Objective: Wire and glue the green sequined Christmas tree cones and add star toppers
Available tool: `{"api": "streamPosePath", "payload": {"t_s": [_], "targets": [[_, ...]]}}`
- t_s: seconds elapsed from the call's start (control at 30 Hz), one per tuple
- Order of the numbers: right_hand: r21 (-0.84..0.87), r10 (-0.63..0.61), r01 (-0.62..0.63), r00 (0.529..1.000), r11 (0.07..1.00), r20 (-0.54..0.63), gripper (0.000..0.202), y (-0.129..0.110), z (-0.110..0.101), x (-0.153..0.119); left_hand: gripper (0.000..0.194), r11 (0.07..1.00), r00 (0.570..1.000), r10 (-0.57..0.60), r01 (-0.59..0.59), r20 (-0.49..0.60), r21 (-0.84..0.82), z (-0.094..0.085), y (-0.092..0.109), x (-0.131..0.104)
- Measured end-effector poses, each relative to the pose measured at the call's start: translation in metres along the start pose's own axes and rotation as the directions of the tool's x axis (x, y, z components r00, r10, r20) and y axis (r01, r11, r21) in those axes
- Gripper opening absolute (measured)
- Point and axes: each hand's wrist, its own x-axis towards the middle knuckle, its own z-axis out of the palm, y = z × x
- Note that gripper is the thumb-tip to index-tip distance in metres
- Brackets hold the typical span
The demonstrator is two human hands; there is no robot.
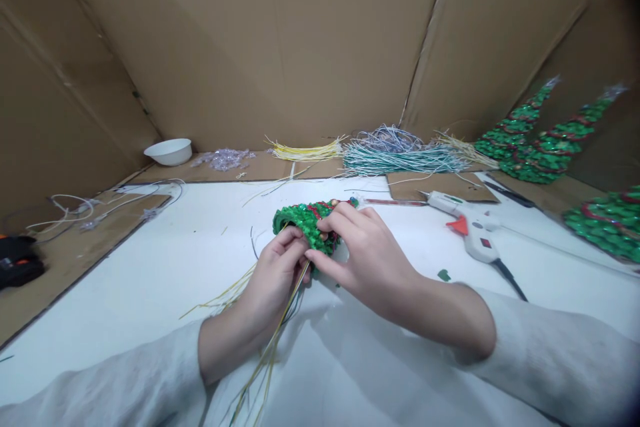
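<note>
Over the white tabletop [165, 250], the small green tree [301, 217] lies sideways, its open base beside the left hand [273, 280], whose fingers are together, what they pinch hidden, its tip pointing rightward past the right hand [373, 253], clamped on its side.

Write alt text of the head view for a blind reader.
A person's left hand and right hand hold a green tree decoration tipped sideways over a white table, yellow wires below. A glue gun and similar trees are to the right; wire bundles lie behind.
</note>
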Motion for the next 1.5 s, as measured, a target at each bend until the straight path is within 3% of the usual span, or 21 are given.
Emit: {"api": "streamPosePath", "payload": {"t_s": [0.67, 1.23, 1.5], "targets": [[0.015, 0.035, -0.036, 0.995, 0.999, 0.089, 0.02, -0.0014, -0.0031, 0.0, 0.015, 1.0, 0.998, 0.029, -0.029, -0.052, 0.006, 0.0003, 0.0039, 0.0009], [-0.028, -0.066, 0.064, 0.995, 0.998, -0.07, 0.016, -0.0011, 0.0027, -0.0039, 0.025, 1.0, 1.0, -0.017, 0.017, -0.023, -0.016, 0.0037, 0.0076, 0.0001], [-0.041, -0.075, 0.073, 0.996, 0.997, -0.05, 0.014, -0.0009, 0.0023, -0.002, 0.024, 0.999, 1.0, 0.009, -0.008, 0.007, -0.038, 0.0011, 0.0048, 0.0011]]}}
